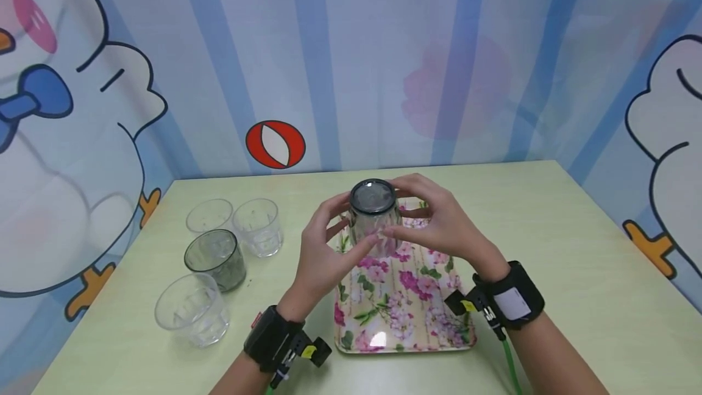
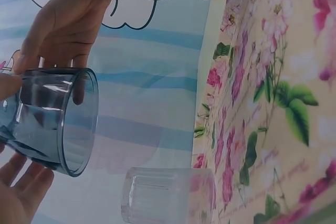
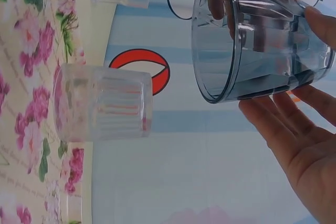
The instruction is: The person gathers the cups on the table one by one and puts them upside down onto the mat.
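Both my hands hold a grey-tinted glass (image 1: pixel 374 199) above the far part of the floral tray (image 1: pixel 403 316). My left hand (image 1: pixel 327 249) grips its left side and my right hand (image 1: pixel 436 215) its right, the thumbs in front. The glass is upside down, and its open rim faces the tray in the left wrist view. A clear glass (image 3: pixel 105 103) stands on the tray, apart from the tinted one. In the head view it is mostly hidden behind the hands and the held glass.
On the table's left stand another grey-tinted glass (image 1: pixel 216 261) and several clear ones: a front glass (image 1: pixel 192 313), a back-left glass (image 1: pixel 209 215) and one nearer the tray (image 1: pixel 258 228). A printed curtain (image 1: pixel 378 66) hangs behind the table (image 1: pixel 548 230).
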A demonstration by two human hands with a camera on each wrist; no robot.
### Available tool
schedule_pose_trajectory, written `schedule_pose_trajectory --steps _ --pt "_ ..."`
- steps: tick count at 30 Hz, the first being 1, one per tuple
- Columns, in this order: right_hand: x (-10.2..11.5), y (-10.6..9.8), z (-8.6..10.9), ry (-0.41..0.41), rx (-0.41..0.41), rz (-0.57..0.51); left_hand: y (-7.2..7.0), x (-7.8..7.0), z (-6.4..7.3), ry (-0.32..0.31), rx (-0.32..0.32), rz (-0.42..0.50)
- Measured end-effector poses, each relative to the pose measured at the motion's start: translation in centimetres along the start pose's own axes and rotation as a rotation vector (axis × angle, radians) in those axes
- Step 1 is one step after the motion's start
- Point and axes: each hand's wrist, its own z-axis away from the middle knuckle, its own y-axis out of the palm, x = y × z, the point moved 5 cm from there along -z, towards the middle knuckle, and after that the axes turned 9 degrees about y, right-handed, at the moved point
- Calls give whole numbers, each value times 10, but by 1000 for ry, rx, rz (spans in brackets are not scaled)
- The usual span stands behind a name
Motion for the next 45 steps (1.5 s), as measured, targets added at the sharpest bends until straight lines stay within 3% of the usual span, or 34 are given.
schedule_pose_trajectory --steps 13,16,20,25,29,32,37,45 --pt "-31 -13 -3 131 -7 48 27 16 -18 -65 60 63" --pt "-39 -15 -3 161 -7 59 43 46 -16 -24 59 44" --pt "-49 -19 -3 198 -12 65 58 69 -18 -2 61 19" --pt "-60 -21 -3 235 -6 61 60 53 -26 -69 75 -15" --pt "-67 -24 -3 253 -1 52 64 42 -31 -129 94 16" --pt "-74 -26 -2 262 -4 52 73 49 -32 -131 107 5" --pt "-86 -28 -1 284 -10 69 91 75 -31 -96 101 -62" --pt "-97 -29 0 327 -10 97 94 58 -38 -201 164 -113"
